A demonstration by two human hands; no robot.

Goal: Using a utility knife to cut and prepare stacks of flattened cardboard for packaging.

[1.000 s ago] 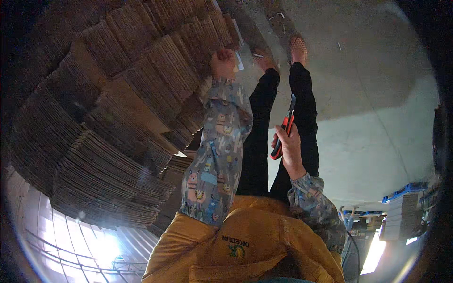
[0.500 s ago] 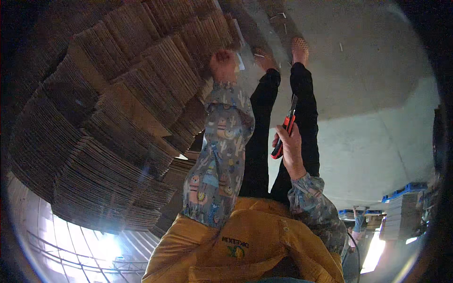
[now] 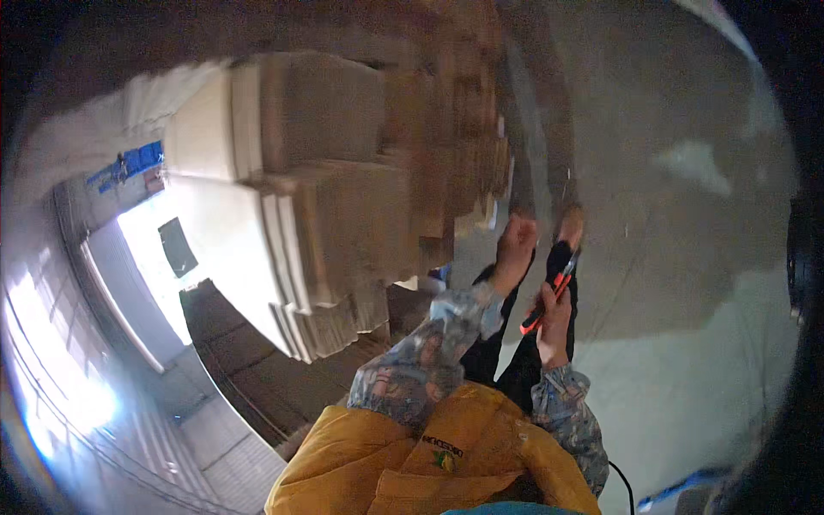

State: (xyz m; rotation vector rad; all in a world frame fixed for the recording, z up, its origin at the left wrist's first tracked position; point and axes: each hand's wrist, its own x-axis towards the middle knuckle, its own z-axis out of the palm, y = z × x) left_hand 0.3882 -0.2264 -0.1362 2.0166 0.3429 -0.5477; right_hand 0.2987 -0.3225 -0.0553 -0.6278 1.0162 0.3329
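Observation:
My right hand (image 3: 554,319) is closed around a red and black utility knife (image 3: 536,318), whose tip points away from me. It is in front of my dark trousers. My left hand (image 3: 517,247) hangs farther out and to the left, somewhat blurred. Its fingers look curled in, and nothing shows in them. Left of it stand tall stacks of flat brown cardboard sheets (image 3: 343,215), apart from the hand. Both my arms wear patterned grey sleeve covers (image 3: 433,356) below a yellow apron (image 3: 343,455).
Grey concrete floor (image 3: 669,283) stretches to the right, darker in its far part. A blue pallet edge (image 3: 687,487) shows at the lower right. Bright windows (image 3: 60,369) and a bright opening (image 3: 154,257) lie on the left, past the stacks.
My view has turned, and the cardboard stacks now show from another side. My left hand has come right and nearer, closer to my right hand. The knife stays in my right hand.

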